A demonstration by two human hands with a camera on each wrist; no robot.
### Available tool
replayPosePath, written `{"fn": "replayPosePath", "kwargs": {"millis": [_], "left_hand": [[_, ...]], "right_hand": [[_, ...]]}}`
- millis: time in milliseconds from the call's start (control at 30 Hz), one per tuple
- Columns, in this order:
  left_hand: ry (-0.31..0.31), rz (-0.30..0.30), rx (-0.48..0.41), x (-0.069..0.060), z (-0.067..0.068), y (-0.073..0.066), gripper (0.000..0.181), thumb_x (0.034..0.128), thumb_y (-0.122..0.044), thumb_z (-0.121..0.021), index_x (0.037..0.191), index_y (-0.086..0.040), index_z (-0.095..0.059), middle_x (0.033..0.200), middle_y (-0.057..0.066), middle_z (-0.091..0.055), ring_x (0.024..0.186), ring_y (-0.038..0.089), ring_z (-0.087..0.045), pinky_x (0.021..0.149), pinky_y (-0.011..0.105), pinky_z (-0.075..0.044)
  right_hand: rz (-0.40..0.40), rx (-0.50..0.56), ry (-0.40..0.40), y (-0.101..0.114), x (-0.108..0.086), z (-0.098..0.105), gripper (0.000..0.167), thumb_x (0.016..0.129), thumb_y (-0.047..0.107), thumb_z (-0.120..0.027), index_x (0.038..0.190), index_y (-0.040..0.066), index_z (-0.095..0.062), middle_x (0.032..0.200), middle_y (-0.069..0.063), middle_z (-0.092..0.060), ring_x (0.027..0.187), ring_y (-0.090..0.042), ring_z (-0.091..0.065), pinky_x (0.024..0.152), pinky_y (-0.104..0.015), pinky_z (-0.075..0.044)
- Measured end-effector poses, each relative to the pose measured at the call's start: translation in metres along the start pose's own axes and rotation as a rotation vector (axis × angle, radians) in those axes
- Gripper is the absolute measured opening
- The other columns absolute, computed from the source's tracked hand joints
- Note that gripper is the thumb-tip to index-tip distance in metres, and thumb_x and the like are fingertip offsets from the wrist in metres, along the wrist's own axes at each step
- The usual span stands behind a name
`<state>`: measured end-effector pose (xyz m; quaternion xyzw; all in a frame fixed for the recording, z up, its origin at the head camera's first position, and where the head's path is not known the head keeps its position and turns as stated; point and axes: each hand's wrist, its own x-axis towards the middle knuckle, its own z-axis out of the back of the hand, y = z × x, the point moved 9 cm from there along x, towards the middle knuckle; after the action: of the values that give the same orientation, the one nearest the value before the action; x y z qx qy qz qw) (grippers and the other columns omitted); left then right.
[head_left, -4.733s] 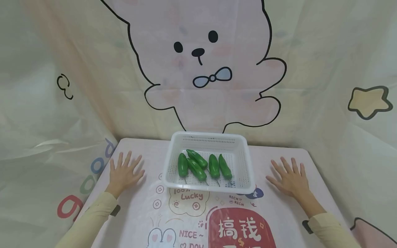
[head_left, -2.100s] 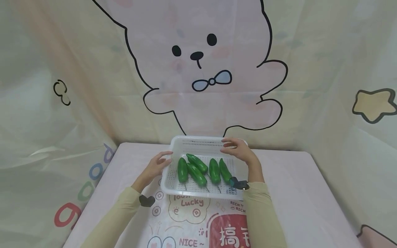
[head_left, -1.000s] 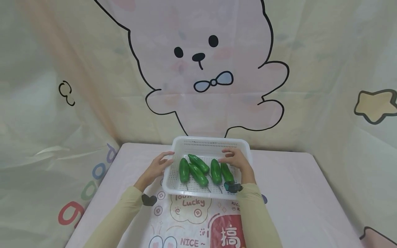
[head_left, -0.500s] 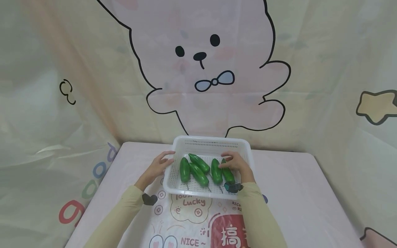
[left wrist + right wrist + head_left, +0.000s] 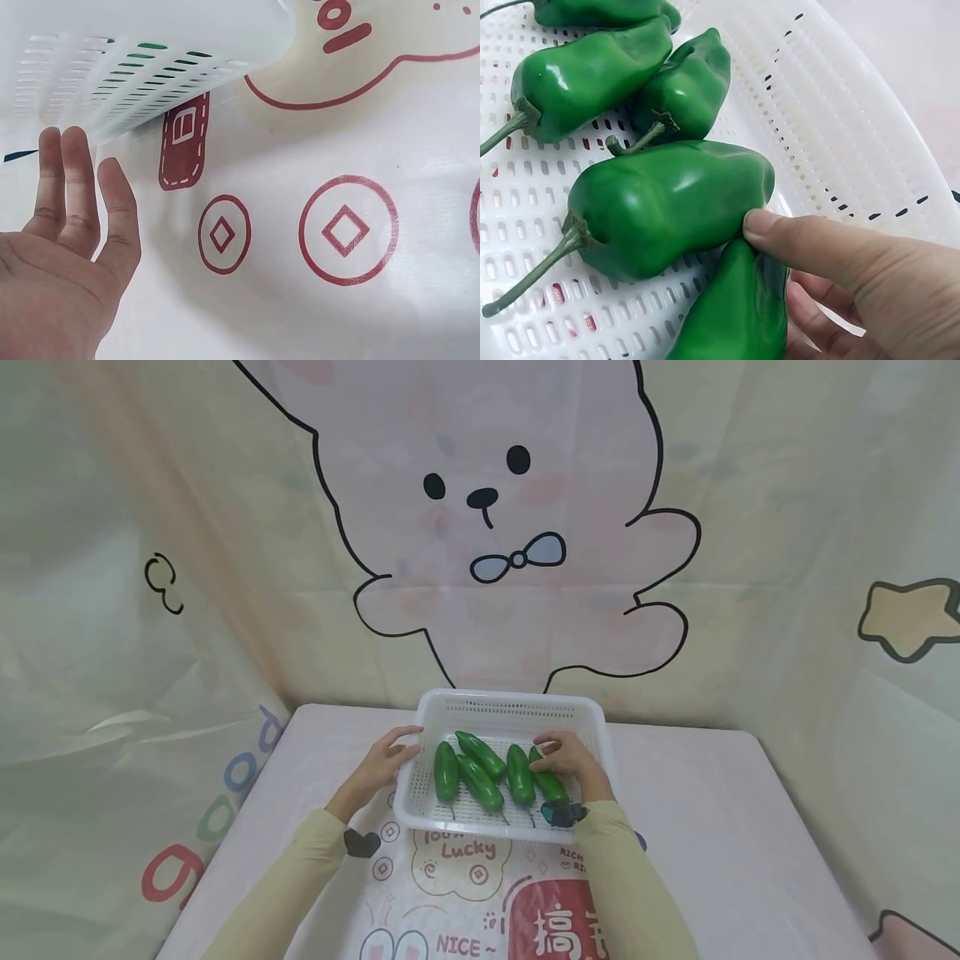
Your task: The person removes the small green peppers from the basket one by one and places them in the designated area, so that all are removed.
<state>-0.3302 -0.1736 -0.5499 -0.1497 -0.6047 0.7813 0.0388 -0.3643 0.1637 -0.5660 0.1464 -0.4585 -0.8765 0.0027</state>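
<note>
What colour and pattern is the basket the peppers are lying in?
The basket is white, perforated with rows of small slots; clearest in the right wrist view.

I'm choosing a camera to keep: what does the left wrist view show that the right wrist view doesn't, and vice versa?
Only left wrist: the left grip, beside the basket's outer side, and printed circles.
Only right wrist: five green peppers in plain sight, with the right grip at the tip of one.
Both: the white basket, outside in the left, inside in the right; the left view also catches green through its slots.
</note>
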Motion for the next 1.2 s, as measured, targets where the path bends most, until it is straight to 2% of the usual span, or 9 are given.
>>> {"fn": "replayPosePath", "kwargs": {"millis": [167,333,567,667,867,1033,1100,1200], "left_hand": [[0.001,0.002,-0.003,0.000,0.000,0.000,0.053,0.1049,-0.036,-0.059,0.152,-0.021,-0.042,0.139,0.025,-0.053,0.121,0.044,-0.057,0.093,0.057,-0.055],[0.011,0.008,-0.004,-0.002,-0.002,-0.004,0.053,0.1070,-0.032,-0.056,0.155,-0.015,-0.038,0.141,0.030,-0.051,0.123,0.048,-0.055,0.094,0.059,-0.053],[0.024,0.017,0.013,-0.016,-0.007,-0.029,0.049,0.1082,-0.024,-0.054,0.153,-0.012,-0.039,0.140,0.031,-0.051,0.123,0.048,-0.055,0.096,0.060,-0.052],[0.020,0.018,0.010,-0.020,-0.008,-0.035,0.048,0.1081,-0.024,-0.054,0.153,-0.011,-0.040,0.140,0.031,-0.050,0.123,0.048,-0.055,0.097,0.061,-0.051],[0.015,0.008,0.005,-0.020,-0.007,-0.036,0.049,0.1077,-0.024,-0.055,0.153,-0.012,-0.041,0.139,0.030,-0.052,0.122,0.047,-0.056,0.096,0.060,-0.052],[0.025,-0.001,0.002,-0.019,-0.007,-0.035,0.049,0.1080,-0.024,-0.054,0.153,-0.011,-0.040,0.140,0.031,-0.051,0.124,0.048,-0.054,0.096,0.060,-0.052],[0.024,0.003,0.008,-0.019,-0.006,-0.034,0.048,0.1081,-0.024,-0.054,0.153,-0.012,-0.040,0.140,0.030,-0.051,0.124,0.048,-0.054,0.096,0.060,-0.052],[0.021,0.010,0.013,-0.018,-0.007,-0.035,0.048,0.1082,-0.024,-0.054,0.153,-0.012,-0.040,0.141,0.030,-0.050,0.125,0.049,-0.053,0.097,0.061,-0.051]], "right_hand": [[0.025,-0.010,0.006,0.004,-0.002,0.000,0.052,0.077,0.002,-0.087,0.124,-0.003,-0.067,0.122,-0.028,-0.063,0.113,-0.042,-0.061,0.089,-0.049,-0.058],[0.018,0.013,0.005,0.003,-0.002,0.000,0.053,0.078,0.001,-0.085,0.127,-0.002,-0.066,0.123,-0.027,-0.063,0.111,-0.041,-0.062,0.090,-0.049,-0.058],[0.039,0.071,-0.003,0.005,-0.003,0.002,0.054,0.079,0.001,-0.082,0.130,-0.002,-0.064,0.125,-0.028,-0.063,0.111,-0.042,-0.063,0.090,-0.050,-0.058],[0.048,0.114,-0.001,0.006,-0.003,0.002,0.054,0.080,0.001,-0.082,0.130,-0.002,-0.064,0.121,-0.026,-0.065,0.108,-0.041,-0.066,0.087,-0.048,-0.059],[0.079,0.151,0.002,0.010,-0.004,0.004,0.051,0.082,0.006,-0.082,0.130,0.001,-0.065,0.115,-0.021,-0.069,0.103,-0.036,-0.067,0.084,-0.046,-0.060],[0.108,0.214,-0.039,0.012,-0.002,0.009,0.037,0.088,0.000,-0.075,0.124,-0.006,-0.066,0.110,-0.022,-0.070,0.102,-0.036,-0.068,0.086,-0.046,-0.060],[0.104,0.212,-0.023,0.013,-0.003,0.007,0.037,0.089,0.000,-0.075,0.123,-0.008,-0.065,0.111,-0.023,-0.070,0.102,-0.036,-0.068,0.087,-0.046,-0.059],[0.069,0.157,0.033,0.011,-0.005,0.001,0.045,0.086,0.006,-0.081,0.126,-0.005,-0.064,0.116,-0.022,-0.069,0.103,-0.036,-0.068,0.089,-0.047,-0.059]]}}
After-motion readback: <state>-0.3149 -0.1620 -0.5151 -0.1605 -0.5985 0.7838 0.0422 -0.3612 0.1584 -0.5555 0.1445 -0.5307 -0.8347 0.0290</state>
